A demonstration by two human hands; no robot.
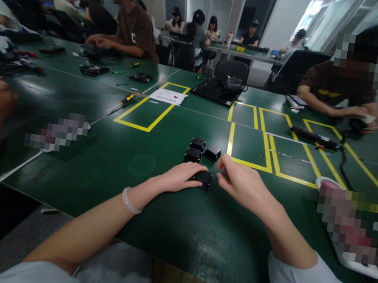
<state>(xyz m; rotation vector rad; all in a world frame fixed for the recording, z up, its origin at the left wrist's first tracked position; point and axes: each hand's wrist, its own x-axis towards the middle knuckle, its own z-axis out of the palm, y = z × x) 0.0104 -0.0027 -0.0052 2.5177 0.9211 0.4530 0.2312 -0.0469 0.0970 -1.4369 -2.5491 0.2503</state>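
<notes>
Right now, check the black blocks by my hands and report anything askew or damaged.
One black block sits turned at an angle beside the two lined-up blocks to its left, so it looks askew. I can't make out damage at this size, and the left hand partly covers another block.

In the upper left lie one screwdriver (128, 99) and one paper sheet (168, 96); at lower right is a white tray (364, 269).

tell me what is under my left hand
Your left hand is on a black block, whose right end shows beyond it. The block's other end, and anything beneath the palm, is covered.
</notes>
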